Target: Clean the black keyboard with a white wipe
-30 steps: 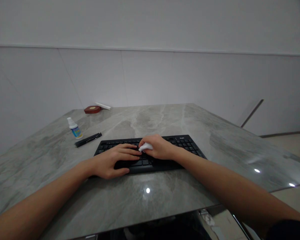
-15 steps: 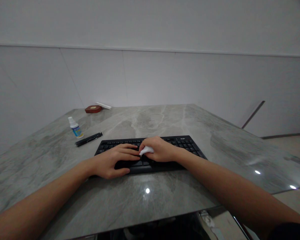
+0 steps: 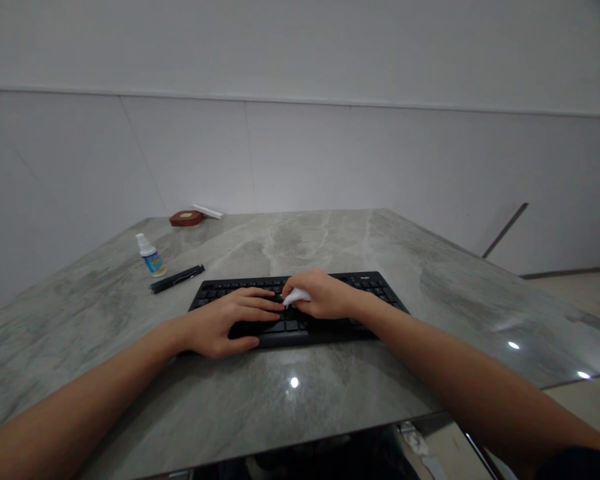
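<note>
A black keyboard (image 3: 325,331) lies on the grey marbled table, partly covered by both hands. My left hand (image 3: 225,323) rests flat over its left half, fingers stretched to the right and slightly spread. Over the middle of the keys, my right hand (image 3: 317,295) is closed around a crumpled white tissue (image 3: 297,297). One end of the tissue pokes out of the curled fingers, close to the left fingertips. Whether the tissue touches a key I cannot tell.
Left of the keyboard are a black pen-like item (image 3: 177,279) and a white spray bottle (image 3: 151,255) with a blue label. A reddish-brown case (image 3: 186,218) and a white flat object (image 3: 207,211) lie at the back edge by the wall. The table's front edge (image 3: 300,440) is close to me.
My right hand, with the tissue, has shifted slightly up and to the right over the keys. My left hand has stayed in place.
</note>
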`<state>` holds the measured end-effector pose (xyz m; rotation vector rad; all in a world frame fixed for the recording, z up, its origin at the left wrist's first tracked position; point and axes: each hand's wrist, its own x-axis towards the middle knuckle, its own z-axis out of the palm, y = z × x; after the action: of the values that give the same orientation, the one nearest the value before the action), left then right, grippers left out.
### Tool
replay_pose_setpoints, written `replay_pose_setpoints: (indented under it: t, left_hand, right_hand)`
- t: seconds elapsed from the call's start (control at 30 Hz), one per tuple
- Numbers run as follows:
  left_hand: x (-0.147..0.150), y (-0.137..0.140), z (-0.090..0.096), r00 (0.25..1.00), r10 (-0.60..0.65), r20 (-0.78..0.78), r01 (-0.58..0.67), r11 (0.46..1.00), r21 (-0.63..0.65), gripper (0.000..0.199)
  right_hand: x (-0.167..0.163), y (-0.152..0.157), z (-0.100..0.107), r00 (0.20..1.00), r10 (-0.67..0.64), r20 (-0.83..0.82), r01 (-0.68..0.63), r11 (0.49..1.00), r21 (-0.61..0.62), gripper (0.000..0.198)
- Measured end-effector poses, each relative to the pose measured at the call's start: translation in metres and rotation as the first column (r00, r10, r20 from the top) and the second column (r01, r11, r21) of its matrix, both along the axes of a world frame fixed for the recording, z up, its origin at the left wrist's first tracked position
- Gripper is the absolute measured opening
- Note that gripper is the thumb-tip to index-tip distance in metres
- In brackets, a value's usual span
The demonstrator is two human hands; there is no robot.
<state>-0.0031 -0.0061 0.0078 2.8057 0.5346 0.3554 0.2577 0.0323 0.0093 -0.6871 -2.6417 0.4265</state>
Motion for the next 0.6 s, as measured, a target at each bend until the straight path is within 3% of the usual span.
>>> replay_pose_setpoints:
  t: [0.2,0.6]
  left_hand:
    - [-0.001,-0.0004,-0.0009,1.0,0.003,0.015,-0.003,1.0,0.003,0.052]
    - [-0.0009,-0.0006,-0.001,0.999,-0.003,0.032,0.003,1.0,0.013,0.052]
  right_hand:
    - [-0.0003,-0.0009,-0.0007,0.998,0.058,-0.013,-0.058,0.998,0.009,0.027]
    - [-0.0049,-0.0024,-0.0074,0.996,0.027,-0.081,-0.026,0.999,0.02,0.022]
